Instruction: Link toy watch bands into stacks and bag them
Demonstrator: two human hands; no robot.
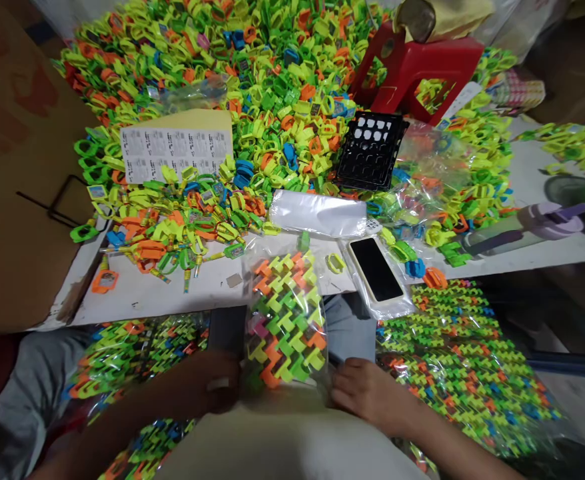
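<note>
A clear plastic bag of toy watches (286,320) in orange, green and yellow stands between my hands at the table's front edge, the pieces packed in a tight pattern. My left hand (220,381) is dark, its fingers curled at the bag's lower left edge. On the lower right edge, the fingers of my right hand (355,387) are closed too. The exact grip of both is partly hidden. A single yellow-green toy watch (335,263) lies right of the bag, close to a phone (376,269) resting on clear plastic.
Loose toy watches (267,87) heap across the table. On the heap are a label sheet (175,150), black tray (371,150) and red stool (397,70). A cardboard box (17,200) flanks the left, a bottle (512,230) the right. Packed bags (462,353) lie below.
</note>
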